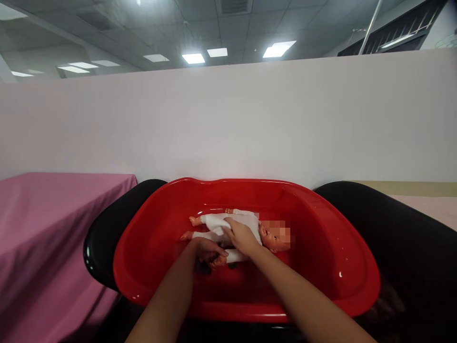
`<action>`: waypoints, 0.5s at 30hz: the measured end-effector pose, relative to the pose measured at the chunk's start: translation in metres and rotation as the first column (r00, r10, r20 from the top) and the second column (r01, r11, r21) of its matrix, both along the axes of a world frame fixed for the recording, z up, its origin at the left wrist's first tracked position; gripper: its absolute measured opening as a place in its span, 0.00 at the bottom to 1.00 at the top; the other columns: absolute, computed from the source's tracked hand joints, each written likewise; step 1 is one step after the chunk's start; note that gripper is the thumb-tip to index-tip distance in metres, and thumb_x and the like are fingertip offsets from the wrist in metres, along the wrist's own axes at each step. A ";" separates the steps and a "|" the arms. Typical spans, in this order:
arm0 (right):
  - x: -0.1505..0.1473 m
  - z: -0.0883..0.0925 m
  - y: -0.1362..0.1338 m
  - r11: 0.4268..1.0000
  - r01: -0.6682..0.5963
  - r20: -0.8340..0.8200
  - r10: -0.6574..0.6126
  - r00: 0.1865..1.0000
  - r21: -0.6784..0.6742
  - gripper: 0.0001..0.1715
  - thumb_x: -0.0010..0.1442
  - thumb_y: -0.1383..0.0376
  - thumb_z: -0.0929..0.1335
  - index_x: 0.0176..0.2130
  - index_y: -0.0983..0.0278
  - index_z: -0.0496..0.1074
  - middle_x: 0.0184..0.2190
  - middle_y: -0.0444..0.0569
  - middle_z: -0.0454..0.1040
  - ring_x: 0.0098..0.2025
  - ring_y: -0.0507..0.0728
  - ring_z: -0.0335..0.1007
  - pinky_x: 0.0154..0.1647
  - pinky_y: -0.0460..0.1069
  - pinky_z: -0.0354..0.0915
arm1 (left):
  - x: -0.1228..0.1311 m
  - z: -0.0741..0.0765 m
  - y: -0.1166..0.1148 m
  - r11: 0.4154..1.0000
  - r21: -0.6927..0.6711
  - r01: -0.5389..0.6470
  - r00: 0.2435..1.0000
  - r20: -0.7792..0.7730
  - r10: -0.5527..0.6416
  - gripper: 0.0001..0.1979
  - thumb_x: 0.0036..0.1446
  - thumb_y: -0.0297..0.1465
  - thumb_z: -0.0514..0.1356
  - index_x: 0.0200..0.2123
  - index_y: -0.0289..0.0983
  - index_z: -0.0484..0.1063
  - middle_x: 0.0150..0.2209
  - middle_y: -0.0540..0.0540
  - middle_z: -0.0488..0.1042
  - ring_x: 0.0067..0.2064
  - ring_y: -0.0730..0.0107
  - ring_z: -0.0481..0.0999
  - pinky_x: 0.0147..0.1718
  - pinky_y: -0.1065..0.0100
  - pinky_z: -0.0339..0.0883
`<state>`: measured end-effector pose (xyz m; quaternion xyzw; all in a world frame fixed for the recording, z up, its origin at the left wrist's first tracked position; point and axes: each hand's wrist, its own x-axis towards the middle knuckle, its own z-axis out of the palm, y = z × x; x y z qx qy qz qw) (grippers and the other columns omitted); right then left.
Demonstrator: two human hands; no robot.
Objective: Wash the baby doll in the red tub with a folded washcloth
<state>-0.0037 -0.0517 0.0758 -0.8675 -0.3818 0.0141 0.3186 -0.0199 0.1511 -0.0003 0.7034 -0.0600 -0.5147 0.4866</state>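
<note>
A baby doll [246, 221] in white clothing lies on its back in a red baby bathtub [143, 238], its head to the right and its bare feet to the left. Over the doll's belly, my right hand [242, 236] is closed on a white cloth [216, 222]; whether this is a loose cloth or part of the clothing is hard to tell. My left hand [209, 248] is curled at the doll's near hand [219, 261], thumb above it. Its lower fingers are in shadow and partly hidden.
Black rounded supports [102, 243] flank the tub on both sides. A pink-draped surface [71, 200] stands at the left. Behind the tub rises a white partition [228, 124], and a pale surface [428, 205] shows at the far right.
</note>
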 end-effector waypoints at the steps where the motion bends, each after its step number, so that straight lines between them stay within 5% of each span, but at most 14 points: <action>1: 0.004 -0.002 -0.001 0.999 0.033 -0.009 -0.033 0.999 0.018 0.22 0.75 0.57 0.57 0.57 0.62 0.71 0.51 0.52 0.80 0.52 0.59 0.75 0.50 0.49 0.63 | 0.002 -0.003 0.000 1.000 -0.014 0.014 0.999 -0.052 -0.014 0.25 0.53 0.54 0.64 0.23 0.38 0.69 0.20 0.50 0.63 0.23 0.69 0.63 0.28 0.65 0.62; 8: 0.020 -0.004 -0.007 0.951 0.178 0.080 -0.163 0.983 -0.252 0.22 0.75 0.56 0.59 0.47 0.63 0.77 0.53 0.55 0.77 0.51 0.62 0.74 0.46 0.52 0.62 | 0.008 -0.013 0.004 0.999 -0.046 0.017 0.986 -0.168 -0.024 0.25 0.45 0.56 0.69 0.23 0.39 0.71 0.21 0.49 0.66 0.25 0.67 0.63 0.29 0.65 0.58; 12: 0.029 0.003 -0.015 0.923 0.353 0.089 -0.342 0.935 -0.155 0.23 0.75 0.54 0.59 0.50 0.61 0.77 0.52 0.54 0.76 0.50 0.62 0.74 0.46 0.53 0.63 | 0.008 -0.010 0.004 0.996 -0.081 0.024 0.980 -0.196 -0.040 0.25 0.45 0.55 0.70 0.24 0.38 0.72 0.21 0.50 0.66 0.24 0.69 0.62 0.30 0.66 0.57; 15: 0.034 0.002 -0.019 0.850 0.523 0.157 -0.509 0.846 -0.065 0.20 0.72 0.65 0.58 0.54 0.65 0.73 0.58 0.60 0.70 0.53 0.63 0.71 0.49 0.53 0.63 | 0.009 -0.012 0.004 0.995 -0.081 0.050 0.973 -0.222 -0.067 0.26 0.46 0.55 0.70 0.24 0.38 0.72 0.21 0.50 0.66 0.24 0.70 0.61 0.30 0.66 0.58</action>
